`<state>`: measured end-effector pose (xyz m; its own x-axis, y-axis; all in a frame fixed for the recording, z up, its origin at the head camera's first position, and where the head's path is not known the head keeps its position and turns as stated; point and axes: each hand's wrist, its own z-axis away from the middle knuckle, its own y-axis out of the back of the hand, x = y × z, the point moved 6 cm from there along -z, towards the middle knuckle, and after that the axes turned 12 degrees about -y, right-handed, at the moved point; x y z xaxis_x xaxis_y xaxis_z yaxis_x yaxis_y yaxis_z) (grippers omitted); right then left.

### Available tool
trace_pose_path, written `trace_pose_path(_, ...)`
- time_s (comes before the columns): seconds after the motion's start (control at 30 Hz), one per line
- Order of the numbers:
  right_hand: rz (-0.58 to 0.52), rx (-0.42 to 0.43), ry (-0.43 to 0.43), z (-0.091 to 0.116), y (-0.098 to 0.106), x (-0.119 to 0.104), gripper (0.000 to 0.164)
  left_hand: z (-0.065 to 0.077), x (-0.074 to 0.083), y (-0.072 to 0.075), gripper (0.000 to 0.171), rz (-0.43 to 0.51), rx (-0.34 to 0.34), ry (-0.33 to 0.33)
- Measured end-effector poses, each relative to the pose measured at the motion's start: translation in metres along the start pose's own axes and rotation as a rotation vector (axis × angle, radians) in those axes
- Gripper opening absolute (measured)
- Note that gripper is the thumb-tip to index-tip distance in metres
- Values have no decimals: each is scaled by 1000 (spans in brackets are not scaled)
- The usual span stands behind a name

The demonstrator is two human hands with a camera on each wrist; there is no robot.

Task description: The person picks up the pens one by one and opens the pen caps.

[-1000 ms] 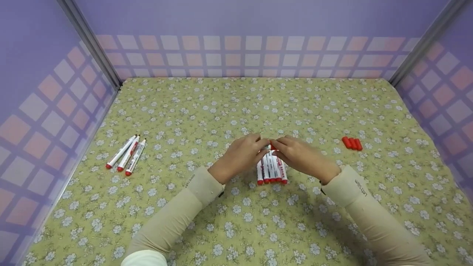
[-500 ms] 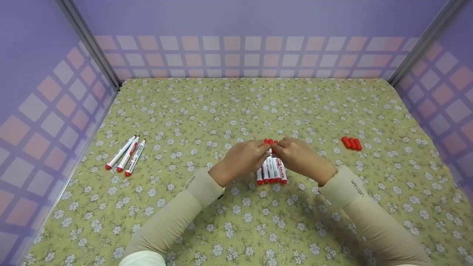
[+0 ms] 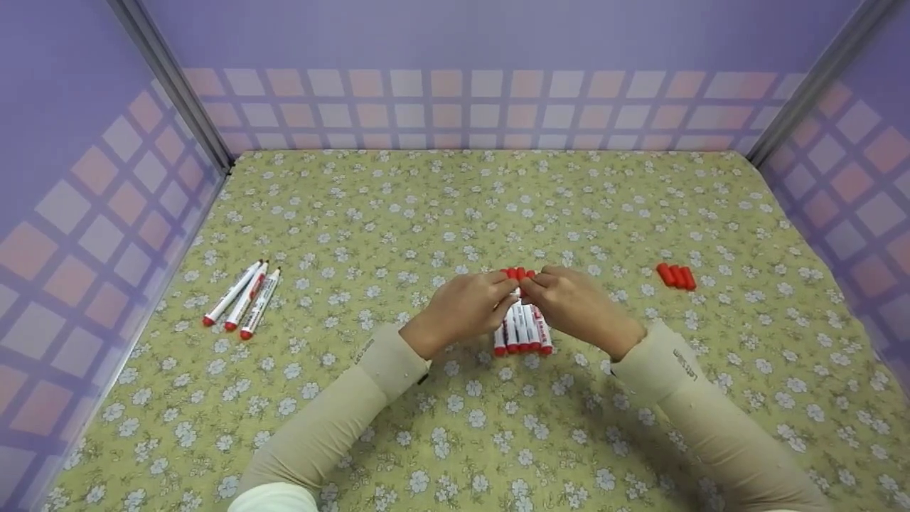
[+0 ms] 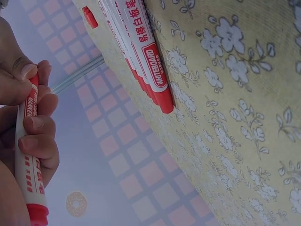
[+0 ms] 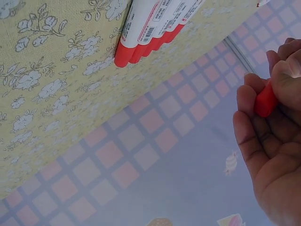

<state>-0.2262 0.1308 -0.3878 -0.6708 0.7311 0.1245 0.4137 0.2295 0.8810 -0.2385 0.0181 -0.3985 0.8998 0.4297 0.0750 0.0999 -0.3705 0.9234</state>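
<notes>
Both hands meet at the middle of the table. My left hand (image 3: 466, 306) grips a whiteboard marker (image 4: 30, 165) with a white barrel and red lettering, its red rear end pointing down in the left wrist view. My right hand (image 3: 579, 309) pinches a red marker cap (image 5: 266, 101) between thumb and fingers, at the marker's upper end. Fingers hide how far the cap sits over the tip. Below the hands, a row of capped whiteboard markers (image 3: 525, 328) lies side by side on the cloth, partly covered in the head view.
At the left lie 3 uncapped markers (image 3: 243, 299), tips pointing away. Some loose red caps (image 3: 677, 276) lie together at the right. A flowered cloth (image 3: 455, 427) covers the table, and purple panels (image 3: 455, 43) enclose its back and sides.
Both hands have drawn slightly nearer the body and their fingers have closed in tighter around the marker and cap. Red ends of the row now show beyond the fingers.
</notes>
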Motion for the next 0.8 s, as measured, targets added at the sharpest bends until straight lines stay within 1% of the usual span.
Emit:
trace_pose_path(0.1, 35, 31, 20, 1, 1, -1, 9, 1, -4, -1, 26, 104, 3, 37)
trace_pose_path(0.2, 45, 48, 32, 1, 1, -1, 12, 2, -7, -3, 26, 170, 10, 60)
trace_pose_path(0.37, -12, 29, 6, 1, 1, 1, 11, 0, -7, -3, 26, 151, 0, 49)
trace_pose_path(0.5, -40, 17, -16, 1, 1, 3, 13, -1, -7, -2, 27, 150, 3, 55)
trace_pose_path(0.63, -37, 16, -33, 0, 2, 5, 15, 0, -8, 1, 29, 136, 14, 64)
trace_pose_path(0.8, -25, 8, -49, 1, 2, 8, 14, 3, -12, 3, 28, 158, 9, 97)
